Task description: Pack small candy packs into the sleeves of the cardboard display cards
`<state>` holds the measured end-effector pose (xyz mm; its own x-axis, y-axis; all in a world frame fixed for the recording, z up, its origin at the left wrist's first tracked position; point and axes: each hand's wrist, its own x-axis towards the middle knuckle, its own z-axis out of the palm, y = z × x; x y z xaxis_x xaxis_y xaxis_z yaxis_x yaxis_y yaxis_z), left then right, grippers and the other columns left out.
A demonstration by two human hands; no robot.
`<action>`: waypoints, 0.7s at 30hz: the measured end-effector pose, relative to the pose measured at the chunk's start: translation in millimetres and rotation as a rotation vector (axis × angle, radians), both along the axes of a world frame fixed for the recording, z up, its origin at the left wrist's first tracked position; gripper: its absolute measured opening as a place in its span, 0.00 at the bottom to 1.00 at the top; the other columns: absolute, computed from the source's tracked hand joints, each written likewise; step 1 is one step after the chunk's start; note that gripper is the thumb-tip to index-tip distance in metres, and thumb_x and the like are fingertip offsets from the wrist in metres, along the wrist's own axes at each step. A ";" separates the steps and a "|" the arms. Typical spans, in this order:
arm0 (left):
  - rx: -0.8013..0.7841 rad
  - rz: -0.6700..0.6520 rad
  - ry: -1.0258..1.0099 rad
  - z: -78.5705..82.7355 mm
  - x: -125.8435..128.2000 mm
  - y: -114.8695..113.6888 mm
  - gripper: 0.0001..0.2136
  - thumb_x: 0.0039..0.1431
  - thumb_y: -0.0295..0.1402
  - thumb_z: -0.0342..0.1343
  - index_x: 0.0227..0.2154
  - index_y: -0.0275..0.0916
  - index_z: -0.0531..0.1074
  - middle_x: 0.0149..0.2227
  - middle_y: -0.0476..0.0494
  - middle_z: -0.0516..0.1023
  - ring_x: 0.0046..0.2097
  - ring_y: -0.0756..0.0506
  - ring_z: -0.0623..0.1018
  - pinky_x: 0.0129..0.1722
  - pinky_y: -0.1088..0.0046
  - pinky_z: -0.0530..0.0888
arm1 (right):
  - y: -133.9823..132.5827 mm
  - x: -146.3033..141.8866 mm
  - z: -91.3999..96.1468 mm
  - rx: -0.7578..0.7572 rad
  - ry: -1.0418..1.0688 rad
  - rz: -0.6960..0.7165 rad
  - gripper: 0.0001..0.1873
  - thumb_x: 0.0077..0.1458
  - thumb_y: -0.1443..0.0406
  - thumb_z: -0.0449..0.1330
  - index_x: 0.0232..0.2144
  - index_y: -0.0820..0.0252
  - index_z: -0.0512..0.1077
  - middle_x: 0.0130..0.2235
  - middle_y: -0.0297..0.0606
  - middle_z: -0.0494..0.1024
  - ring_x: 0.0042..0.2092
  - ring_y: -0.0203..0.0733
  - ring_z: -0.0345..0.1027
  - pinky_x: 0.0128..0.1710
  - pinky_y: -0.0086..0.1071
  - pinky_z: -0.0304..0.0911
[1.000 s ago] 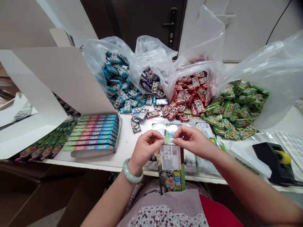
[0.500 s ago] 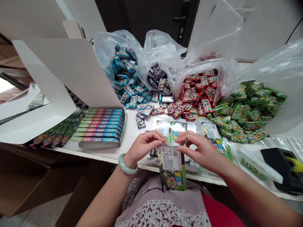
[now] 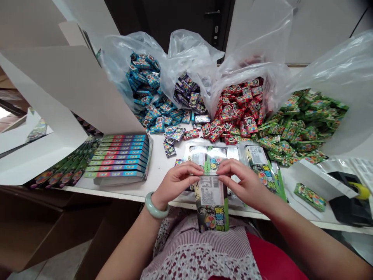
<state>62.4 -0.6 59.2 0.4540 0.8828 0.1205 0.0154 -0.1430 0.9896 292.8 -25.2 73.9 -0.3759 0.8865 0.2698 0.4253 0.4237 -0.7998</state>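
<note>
A flat printed candy pack (image 3: 212,212) hangs over the table's front edge, its lower part in front of my lap. My left hand (image 3: 178,182), with a pale green bangle on the wrist, pinches the upper left corner between thumb and fingers. At the upper right corner, my right hand (image 3: 244,182) closes thumb and fingertips on the same edge. Under and behind the hands lie more flat candy packs (image 3: 198,153) in shiny clear plastic. Another candy pack (image 3: 262,167) rests just right of my right hand.
Clear bags spill small blue candy boxes (image 3: 145,79), purple boxes (image 3: 189,93), red boxes (image 3: 241,101) and green boxes (image 3: 309,124) along the back. An open white carton (image 3: 72,85) holding a row of striped packs (image 3: 119,155) stands left. A black tape dispenser (image 3: 348,198) sits right.
My right thumb and fingers have come together on the pack's top edge, where a gap showed between them before. The view has shifted slightly; my left hand keeps its pinch.
</note>
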 end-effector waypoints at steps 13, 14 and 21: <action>0.052 0.072 -0.005 -8.7 21.4 3.4 0.03 0.57 0.31 0.57 0.33 0.40 0.74 0.37 0.43 0.74 0.42 0.46 0.74 0.44 0.68 0.72 | 1.2 2.8 -21.4 0.008 0.125 -0.115 0.04 0.60 0.66 0.54 0.38 0.54 0.68 0.39 0.38 0.71 0.43 0.41 0.66 0.44 0.38 0.64; 0.045 0.070 0.006 -9.1 22.5 3.9 0.03 0.57 0.32 0.57 0.34 0.40 0.74 0.37 0.43 0.74 0.43 0.45 0.74 0.45 0.68 0.72 | 2.0 3.1 -20.3 0.013 0.130 -0.117 0.04 0.60 0.66 0.54 0.37 0.54 0.68 0.38 0.38 0.72 0.44 0.41 0.66 0.46 0.39 0.63; -0.022 0.216 0.158 -28.8 39.1 12.3 0.08 0.53 0.37 0.61 0.37 0.47 0.72 0.39 0.52 0.76 0.42 0.45 0.75 0.43 0.69 0.74 | 10.5 9.3 -22.8 0.000 0.092 -0.148 0.03 0.60 0.64 0.54 0.36 0.56 0.68 0.40 0.38 0.74 0.47 0.39 0.66 0.52 0.39 0.62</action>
<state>101.5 11.7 30.4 0.2666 0.9628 0.0433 0.1976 -0.0985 0.9753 302.1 -14.7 51.1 -0.2153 0.9302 0.2973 0.4076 0.3623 -0.8382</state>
